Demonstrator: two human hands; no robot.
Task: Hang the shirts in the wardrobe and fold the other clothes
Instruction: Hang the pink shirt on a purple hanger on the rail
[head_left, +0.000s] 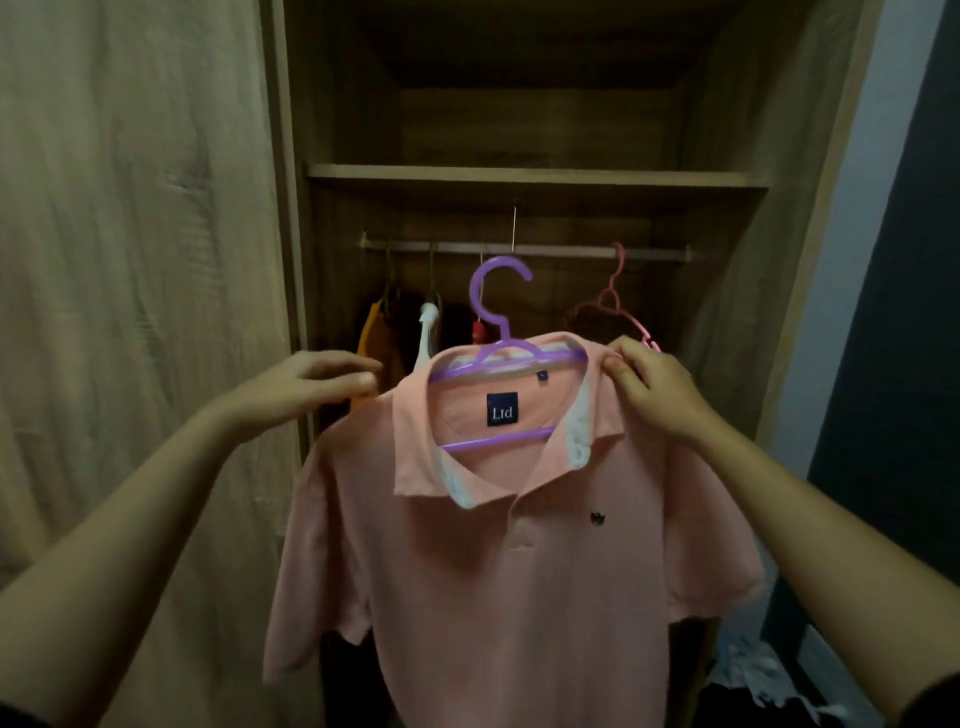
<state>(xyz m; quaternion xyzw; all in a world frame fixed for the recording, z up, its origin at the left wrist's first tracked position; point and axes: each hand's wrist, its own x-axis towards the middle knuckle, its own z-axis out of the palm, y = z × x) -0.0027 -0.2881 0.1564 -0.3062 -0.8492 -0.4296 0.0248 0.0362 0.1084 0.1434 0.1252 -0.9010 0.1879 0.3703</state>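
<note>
Right hand (649, 389) pinches the pink polo shirt (493, 571) at one shoulder; left hand (306, 387), blurred, is by the other, grip unclear. The shirt sits on a purple hanger (498, 312) in front of the wardrobe rail (545, 252), which carries hung clothes (374, 332) at left and a pink hanger (618, 306) at right.

Plain salmon-pink polo shirt (493, 571) noted, collar lining seen as white. Navy neck label (502, 409) printed with white lettering. Dark chest emblem (598, 517) seen, hue not resolved. Collar filled by purple hanger (498, 306). Behind: pink hanger (618, 306), orange garment (371, 332), white garment (427, 332), possibly red item (478, 330), dimly lit. Light wood grain shown on wardrobe (519, 174).
</note>
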